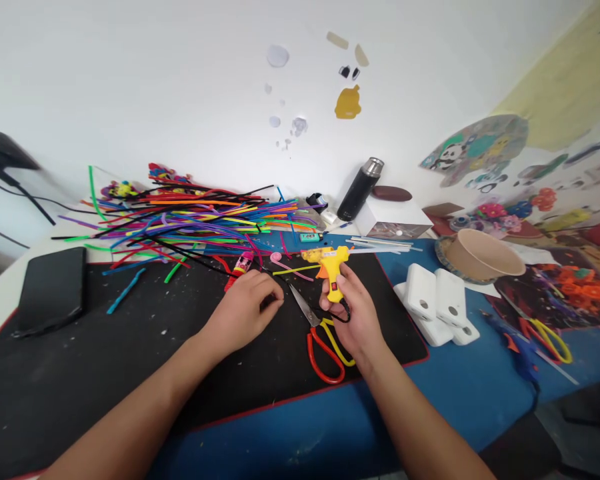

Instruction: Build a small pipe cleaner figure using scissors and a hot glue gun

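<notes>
My right hand point(355, 312) is closed round the handle of a yellow hot glue gun point(336, 270), its nozzle pointing left and a clear glue stick point(373, 251) coming out of the back. Over the black mat, my left hand point(250, 308) is curled with thumb and fingers together; whatever may be between them is hidden. Just behind it lies a red and pink tube-like item point(241, 268). Scissors point(325, 340) with one red and one yellow handle rest between my hands. Near the gun's tip are a pink coil point(275, 257) and a yellow-green pipe cleaner point(297, 269).
A large heap of coloured pipe cleaners point(195, 220) lies along the wall. A black phone point(53, 287) is at the left. To the right are white devices point(436, 300), a bowl point(487, 253), a blue glue gun point(520, 357) and more scissors point(540, 333). A black flask point(361, 190) leans at the back.
</notes>
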Available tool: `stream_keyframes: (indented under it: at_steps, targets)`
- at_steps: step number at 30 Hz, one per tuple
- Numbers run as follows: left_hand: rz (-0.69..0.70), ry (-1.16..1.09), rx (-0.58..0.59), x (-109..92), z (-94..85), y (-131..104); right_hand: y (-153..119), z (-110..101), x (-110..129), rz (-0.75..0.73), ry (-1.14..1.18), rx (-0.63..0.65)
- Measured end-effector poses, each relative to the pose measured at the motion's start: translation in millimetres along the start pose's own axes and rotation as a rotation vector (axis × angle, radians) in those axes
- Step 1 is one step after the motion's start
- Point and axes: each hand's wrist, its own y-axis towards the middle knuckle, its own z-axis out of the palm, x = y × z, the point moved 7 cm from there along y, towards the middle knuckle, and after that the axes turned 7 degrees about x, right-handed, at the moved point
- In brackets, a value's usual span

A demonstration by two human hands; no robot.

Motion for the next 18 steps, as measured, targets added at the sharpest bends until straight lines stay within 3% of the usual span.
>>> stream_keyframes:
  at_steps: [2,5,8,18]
  targets:
    - [0.048,-0.145,0.073,-12,6.5,-1,6,3,5,0.001,-0.002,0.017]
    - [0.079,-0.340,0.301,-29,27.3,-6,14,10,11,-0.011,-0.008,0.060]
    - [0.096,-0.408,0.442,-44,42.4,-10,22,19,12,-0.005,0.003,0.111]
    - [0.229,-0.186,0.481,-82,66.4,-5,41,68,8,0.023,0.101,0.308]
